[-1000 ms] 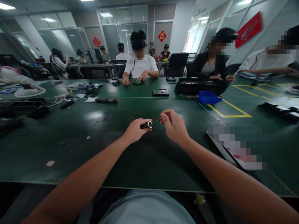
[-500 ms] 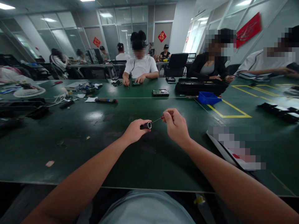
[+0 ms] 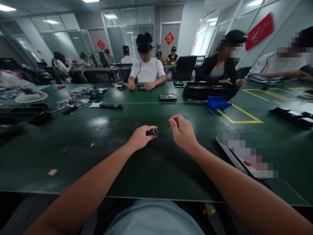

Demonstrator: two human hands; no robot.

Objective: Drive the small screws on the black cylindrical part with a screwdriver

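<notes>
My left hand (image 3: 141, 137) is closed round a small black cylinder (image 3: 152, 132), whose round end with a bright rim faces right. In my right hand (image 3: 182, 132) is a thin screwdriver (image 3: 165, 128) with a red part by the fingers. Its shaft slants down and left, and the tip is at or just beside the cylinder's rim; whether it touches cannot be told. Both hands are above the green table (image 3: 137, 173).
A hard drive (image 3: 168, 97) and a blue bin (image 3: 218, 102) lie beyond my hands. A screwdriver-like tool (image 3: 111, 105) is at the back left. White sheets (image 3: 244, 160) lie by my right forearm. Several people sit around.
The cylinder has turned slightly, so less of its open end shows. My right hand and the screwdriver have shifted slightly, with the shaft tilting more steeply. Across the table, a person's hand has moved a little.
</notes>
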